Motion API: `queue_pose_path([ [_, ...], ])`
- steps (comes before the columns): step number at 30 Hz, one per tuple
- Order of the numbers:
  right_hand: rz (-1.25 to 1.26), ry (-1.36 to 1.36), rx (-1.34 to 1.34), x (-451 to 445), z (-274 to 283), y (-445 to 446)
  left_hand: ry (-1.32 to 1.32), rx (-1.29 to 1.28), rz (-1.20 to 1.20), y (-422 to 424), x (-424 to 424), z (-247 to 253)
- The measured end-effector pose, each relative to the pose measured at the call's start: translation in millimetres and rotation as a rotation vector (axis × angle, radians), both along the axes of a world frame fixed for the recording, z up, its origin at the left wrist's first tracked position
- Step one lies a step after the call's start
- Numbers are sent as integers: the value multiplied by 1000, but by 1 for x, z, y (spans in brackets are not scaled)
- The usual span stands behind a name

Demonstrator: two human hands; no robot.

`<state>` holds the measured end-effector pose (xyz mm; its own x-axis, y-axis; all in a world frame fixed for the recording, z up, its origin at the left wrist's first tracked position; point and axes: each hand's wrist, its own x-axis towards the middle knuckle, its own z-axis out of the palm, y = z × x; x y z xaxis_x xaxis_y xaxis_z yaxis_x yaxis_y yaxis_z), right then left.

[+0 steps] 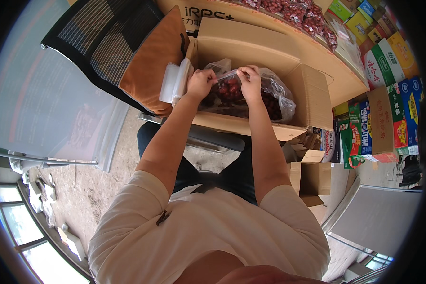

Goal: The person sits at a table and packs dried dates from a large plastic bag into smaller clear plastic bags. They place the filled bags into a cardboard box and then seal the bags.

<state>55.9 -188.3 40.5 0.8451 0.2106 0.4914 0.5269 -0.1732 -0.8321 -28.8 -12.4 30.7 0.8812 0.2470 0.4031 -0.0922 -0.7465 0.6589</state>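
Between my two hands hangs a small clear plastic bag (230, 89) with dark red dates inside. My left hand (201, 83) pinches one top corner of its mouth, and my right hand (249, 81) grips the opposite corner, so the top edge is drawn straight. Below lies an open cardboard box (248, 51) lined with a large clear plastic liner (287, 103). Loose dates (271, 105) fill that liner, partly hidden by my right forearm. A stack of clear plastic bags (175, 81) drapes over the box's left wall, close by my left hand.
An orange cushion (152, 64) leans on a black mesh chair (103, 39) at left. Behind the box, filled date bags (298, 14) lie on a cardboard-covered surface (269, 32). Printed cartons (383, 64) are stacked at right, above a small open carton (310, 177) on the floor.
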Motion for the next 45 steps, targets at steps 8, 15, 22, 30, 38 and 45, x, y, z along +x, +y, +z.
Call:
queue_pose_path([
  [8, 30, -30, -34, -5, 4, 1, -35, -13, -42, -3, -2, 5],
  [15, 92, -30, -70, -9, 5, 4, -89, -40, -156, -4, 3, 4],
  [22, 82, 16, -24, -8, 3, 5, -218, 126, -47, -12, -1, 16],
  [30, 345, 290, -19, -7, -2, 2, -351, 99, 52, -14, -4, 37],
  [38, 549, 468, 79, -18, 20, 3, -465, 141, -121, -24, 6, 118],
  [45, 591, 787, 411, -1, 42, -5, -513, 299, -229, -51, 33, 187],
])
